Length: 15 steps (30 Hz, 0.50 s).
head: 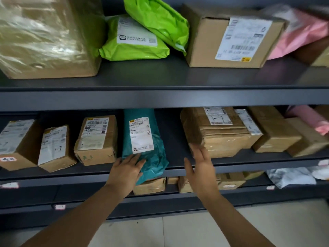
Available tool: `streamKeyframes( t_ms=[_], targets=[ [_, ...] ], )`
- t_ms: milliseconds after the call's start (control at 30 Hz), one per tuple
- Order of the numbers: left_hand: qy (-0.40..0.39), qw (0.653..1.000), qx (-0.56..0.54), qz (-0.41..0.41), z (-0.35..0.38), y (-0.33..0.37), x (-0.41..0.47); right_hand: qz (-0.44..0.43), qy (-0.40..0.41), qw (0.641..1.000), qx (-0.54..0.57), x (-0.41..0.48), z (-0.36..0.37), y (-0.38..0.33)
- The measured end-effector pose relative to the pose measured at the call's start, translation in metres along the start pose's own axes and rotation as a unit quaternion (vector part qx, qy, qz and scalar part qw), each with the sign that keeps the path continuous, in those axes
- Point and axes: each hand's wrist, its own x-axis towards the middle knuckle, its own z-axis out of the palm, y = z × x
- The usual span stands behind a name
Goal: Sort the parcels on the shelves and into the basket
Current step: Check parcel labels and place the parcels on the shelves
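Your teal bag (151, 157) carries a white label (141, 134) printed in black. You also see two lime bags (135, 50) and a pink bag (302, 32). Your boxes (210, 43) are brown cardboard, some under glossy clear tape. The shelf (160, 98) is dark grey; the floor (178, 232), pale beige tile.

The plastic-wrapped box (44, 38) at the left end of the top shelf (160, 81) is smeared by motion and cut off by the picture's top and left edges. The pink bag (300, 36) at that shelf's right end is blurred too. The left hand (127, 171) covers the near end of the teal bag (151, 157), which overhangs the front edge of the middle shelf (176, 139) and hides part of a small box (151, 187) beneath. The fingertips of the right hand (200, 165) blur near the front corner of the taped box (222, 138); whether they touch it cannot be told. The small print on the label (141, 134) is unreadable.
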Motion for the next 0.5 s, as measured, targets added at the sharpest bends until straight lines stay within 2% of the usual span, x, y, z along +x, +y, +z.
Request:
streamKeyframes(
  t_ms=[100,200,300,400,500],
  targets=[
    [-0.059,0.997,-0.002,-0.043,-0.013,0.008,0.000,0.043,0.078,0.996,-0.008,0.001,-0.027,0.017],
    [-0.092,0.994,0.046,-0.048,-0.031,0.018,0.007,0.104,0.117,0.988,-0.008,0.005,-0.053,0.031],
    [-0.054,0.998,0.040,-0.016,-0.060,0.045,0.017,0.172,0.126,0.977,-0.005,0.014,-0.072,0.044],
    [0.008,0.998,-0.058,0.001,-0.080,0.084,0.029,0.243,0.111,0.962,0.047,0.023,-0.086,0.059],
    [0.019,0.978,-0.207,-0.024,-0.094,0.127,0.043,0.306,0.091,0.934,0.161,0.033,-0.095,0.076]
  ],
)
